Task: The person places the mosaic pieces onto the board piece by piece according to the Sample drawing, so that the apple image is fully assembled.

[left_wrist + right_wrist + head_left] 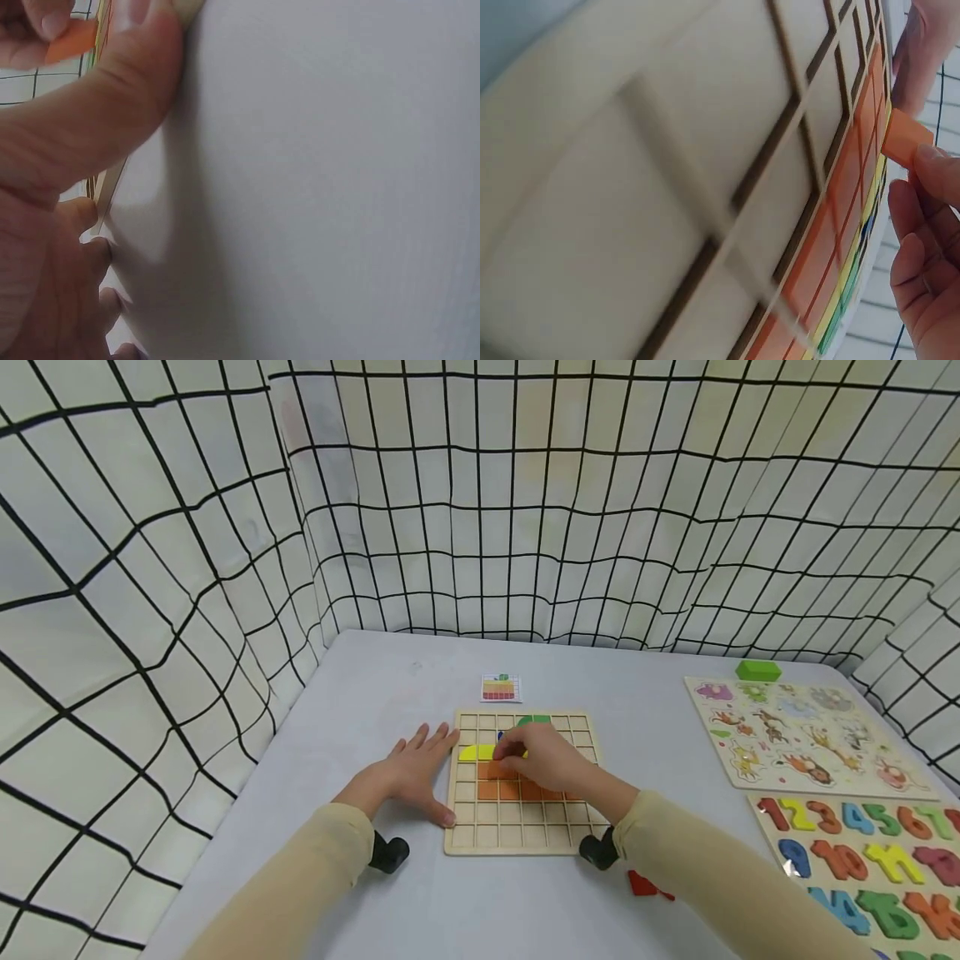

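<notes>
One square board of pale wood (466, 814), gridded into cells, lying on a white tabletop (397, 685): so we begin the head view. At the board's nine o'clock we find the left hand (415, 774), fingers spread wide, touching the edge and, we judge, steadying it. Over the upper middle, reaching in from four o'clock, the right hand (551, 758), thumb and fingertips drawn close together. Seated in cells: flat orange tiles (509, 791) about the centre, one round-cornered yellow piece (468, 753) at ten, one green piece (535, 719) at twelve. Beyond the board, near twelve, a small printed card (500, 687) with coloured rows; at four, loose red pieces (641, 885).

Left wrist view: the left thumb (142, 60), large at eleven o'clock; past it, a squarish orange tile (73, 41) in the other hand's fingers.

Right wrist view: that same tile, just short of three o'clock, pinched by the right hand and tilted; whether it touches the board we cannot tell.

Step in hand, by our judgement: setting this tile into the grid. The next move calls for laying it flat, squaring its edges to a vacant cell, then releasing without jogging its neighbours.
</notes>
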Motion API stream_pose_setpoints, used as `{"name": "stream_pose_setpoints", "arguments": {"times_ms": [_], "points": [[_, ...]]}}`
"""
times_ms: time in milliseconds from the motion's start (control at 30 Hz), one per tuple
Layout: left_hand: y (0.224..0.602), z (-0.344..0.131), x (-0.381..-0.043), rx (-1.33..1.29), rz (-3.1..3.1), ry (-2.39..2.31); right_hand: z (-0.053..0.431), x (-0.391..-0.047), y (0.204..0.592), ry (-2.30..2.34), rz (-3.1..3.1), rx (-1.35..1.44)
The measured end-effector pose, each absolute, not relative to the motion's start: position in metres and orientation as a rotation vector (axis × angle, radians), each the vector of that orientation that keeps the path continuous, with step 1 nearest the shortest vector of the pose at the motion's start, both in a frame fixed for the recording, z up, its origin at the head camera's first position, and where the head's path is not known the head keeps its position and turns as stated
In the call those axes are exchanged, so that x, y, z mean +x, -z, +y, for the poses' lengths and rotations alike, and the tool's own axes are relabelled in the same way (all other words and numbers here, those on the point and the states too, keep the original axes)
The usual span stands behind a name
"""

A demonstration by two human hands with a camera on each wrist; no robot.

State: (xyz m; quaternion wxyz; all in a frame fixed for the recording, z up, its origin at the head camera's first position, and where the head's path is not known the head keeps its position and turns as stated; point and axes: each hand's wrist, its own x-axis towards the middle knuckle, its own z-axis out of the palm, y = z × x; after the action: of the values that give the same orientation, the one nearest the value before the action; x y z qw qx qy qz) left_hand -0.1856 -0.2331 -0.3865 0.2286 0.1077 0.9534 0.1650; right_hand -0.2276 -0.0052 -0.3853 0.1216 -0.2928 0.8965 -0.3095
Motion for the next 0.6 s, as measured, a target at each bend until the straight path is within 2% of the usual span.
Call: {"name": "stream_pose_setpoints", "arguments": {"times_ms": [267,600], "points": [[0.387,-0.235,-0.184,0.32,2.62,-0.453,-0.039,-0.228,0.388,0.919,2.576,-0.923],[0.382,-0.235,-0.186,0.31,2.603,-0.428,-0.048,-0.228,0.39,0.859,2.595,-0.924]]}}
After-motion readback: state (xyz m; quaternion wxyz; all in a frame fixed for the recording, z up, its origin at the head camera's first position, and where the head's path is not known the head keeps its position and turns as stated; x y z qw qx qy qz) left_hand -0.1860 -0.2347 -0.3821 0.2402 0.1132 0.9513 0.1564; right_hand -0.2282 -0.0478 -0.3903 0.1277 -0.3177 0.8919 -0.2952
